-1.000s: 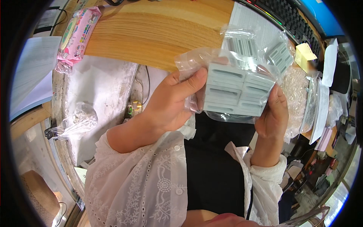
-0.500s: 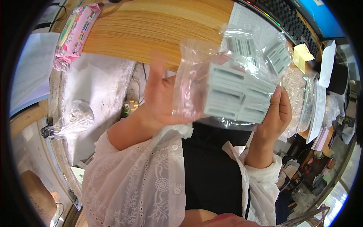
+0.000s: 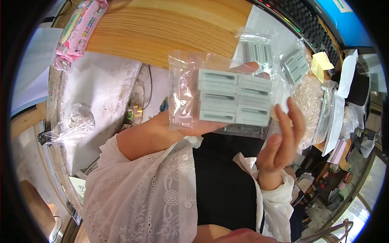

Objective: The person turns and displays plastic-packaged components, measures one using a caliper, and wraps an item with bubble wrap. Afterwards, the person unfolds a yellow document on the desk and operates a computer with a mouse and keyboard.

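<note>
A clear zip bag [image 3: 184,95] of pale grey-green flat pieces [image 3: 235,97] is held up in front of me. The pieces lie in two columns, each with a dark slot-like mark. My left hand [image 3: 202,128] holds the bag from behind and below; its fingertips show past the bag's upper right, while most of the palm is hidden or seen blurrily through the plastic. Just right of the bag, my right hand [image 3: 283,139] is apart from it, fingers spread and curved, with nothing in them.
Two similar bags, one upright [image 3: 259,52] and one tilted [image 3: 296,65], lie on papers at the desk's far right. Nearby are yellow notes [image 3: 321,65], bubble wrap [image 3: 310,107] and a keyboard [image 3: 308,20]. A pink wipes pack [image 3: 79,30] sits far left on the wooden desk [image 3: 162,28].
My right hand has let go of the bag's right edge and opened. My left hand has slid behind the bag and now carries it, slightly further left and more level.
</note>
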The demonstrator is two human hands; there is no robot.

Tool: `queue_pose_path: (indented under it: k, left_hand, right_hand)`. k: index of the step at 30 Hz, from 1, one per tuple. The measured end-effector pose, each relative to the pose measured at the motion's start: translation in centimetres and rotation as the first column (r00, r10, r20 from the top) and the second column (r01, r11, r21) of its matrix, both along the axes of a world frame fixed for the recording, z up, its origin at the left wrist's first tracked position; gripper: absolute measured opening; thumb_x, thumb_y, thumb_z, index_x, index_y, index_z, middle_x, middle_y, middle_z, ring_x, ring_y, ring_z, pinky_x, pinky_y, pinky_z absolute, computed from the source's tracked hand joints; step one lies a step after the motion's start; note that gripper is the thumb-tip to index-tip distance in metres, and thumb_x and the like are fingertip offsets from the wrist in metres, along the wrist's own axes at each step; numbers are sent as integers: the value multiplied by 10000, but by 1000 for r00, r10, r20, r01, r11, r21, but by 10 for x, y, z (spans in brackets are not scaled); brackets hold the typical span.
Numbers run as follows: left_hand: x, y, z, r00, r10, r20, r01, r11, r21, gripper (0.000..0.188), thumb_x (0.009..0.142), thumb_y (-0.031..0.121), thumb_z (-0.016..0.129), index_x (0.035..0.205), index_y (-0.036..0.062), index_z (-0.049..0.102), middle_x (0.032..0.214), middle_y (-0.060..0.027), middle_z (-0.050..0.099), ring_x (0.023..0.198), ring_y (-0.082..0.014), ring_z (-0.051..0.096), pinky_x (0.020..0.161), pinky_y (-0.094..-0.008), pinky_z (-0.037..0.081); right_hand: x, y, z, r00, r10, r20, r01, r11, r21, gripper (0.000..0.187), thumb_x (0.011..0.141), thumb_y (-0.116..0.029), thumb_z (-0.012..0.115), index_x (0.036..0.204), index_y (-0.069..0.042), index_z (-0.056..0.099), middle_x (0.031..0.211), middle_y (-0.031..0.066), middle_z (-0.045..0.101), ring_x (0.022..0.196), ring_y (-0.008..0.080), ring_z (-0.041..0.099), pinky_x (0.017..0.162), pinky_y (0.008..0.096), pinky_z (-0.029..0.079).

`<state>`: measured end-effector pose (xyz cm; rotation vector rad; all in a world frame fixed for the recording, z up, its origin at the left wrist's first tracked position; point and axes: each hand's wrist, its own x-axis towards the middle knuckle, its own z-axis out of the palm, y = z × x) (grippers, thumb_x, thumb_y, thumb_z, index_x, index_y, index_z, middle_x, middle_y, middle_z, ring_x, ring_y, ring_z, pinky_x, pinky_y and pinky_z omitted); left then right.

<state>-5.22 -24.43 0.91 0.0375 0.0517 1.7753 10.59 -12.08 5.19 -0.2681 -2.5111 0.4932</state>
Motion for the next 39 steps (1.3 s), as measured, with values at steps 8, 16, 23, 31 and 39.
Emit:
queue_pose_path:
  k: [8, 16, 23, 31, 39]
  left_hand:
    - [-4, 1, -4, 870, 26, -492, -50, 998, -37, 612, 969, 352, 445, 1464, 35, 276, 1496, -147, 320, 1348, -244, 374, 1115, -406, 338]
    - [0, 1, 5, 998, -59, 37, 57, 998, 36, 733, 948, 555, 357, 1470, 49, 267, 1468, -143, 364, 1345, -274, 371, 1126, -428, 306]
    - [-10, -16, 26, 986, -158, -57, 149, 979, -135, 572, 1025, 399, 313, 1472, 47, 259, 1456, -104, 383, 1308, -220, 408, 1116, -351, 308]
    - [-6, -4, 17, 994, -108, 25, 107, 992, 62, 1121, 721, 862, 288, 1495, 58, 184, 1475, -175, 345, 1338, -326, 378, 1087, -454, 333]
    - [-11, -28, 31, 899, 29, -437, -31, 1000, 1, 855, 773, 529, 411, 1460, 44, 257, 1448, -158, 386, 1318, -274, 402, 1082, -410, 351]
  right_hand:
    - [2, -12, -16, 996, 65, -58, -78, 962, -262, 449, 953, -224, 478, 1257, 105, 512, 1342, 283, 469, 1214, 380, 480, 1030, 429, 361]
    - [0, -8, -11, 998, 64, -21, -67, 973, -220, 528, 980, -290, 420, 1328, 107, 441, 1392, 311, 397, 1270, 406, 431, 1050, 442, 338]
    - [-1, -10, -13, 997, 82, 15, -75, 960, -270, 537, 980, -297, 424, 1336, 105, 430, 1407, 297, 385, 1285, 406, 414, 1063, 450, 321]
    - [10, -8, -14, 995, 95, -6, -89, 954, 285, 428, 966, -277, 427, 1315, -49, 521, 1381, 264, 443, 1311, 503, 335, 1077, 568, 259]
    - [17, -15, -19, 989, 33, 142, -57, 984, 169, 353, 934, -313, 533, 1236, -148, 611, 1392, 110, 490, 1380, 401, 276, 1119, 544, 170]
